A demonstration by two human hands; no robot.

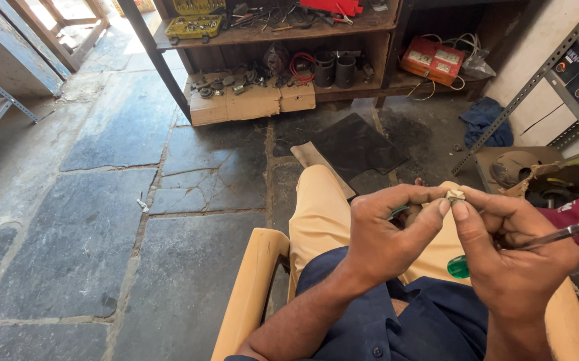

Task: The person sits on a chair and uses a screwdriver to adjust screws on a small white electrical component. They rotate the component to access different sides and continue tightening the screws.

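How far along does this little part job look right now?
Done: nothing finished shows. In hand: both hands pinch a small pale part at their fingertips, left hand from one side, right hand from the other. The right hand also holds a screwdriver, green handle low, blade pointing away from the part. Left: the blade has not met the part. Other parts lie on the shelf.

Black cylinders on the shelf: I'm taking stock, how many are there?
2: black cylinders and stand side by side on the lower shelf, right of the red wire coil. Clutter may hide more.
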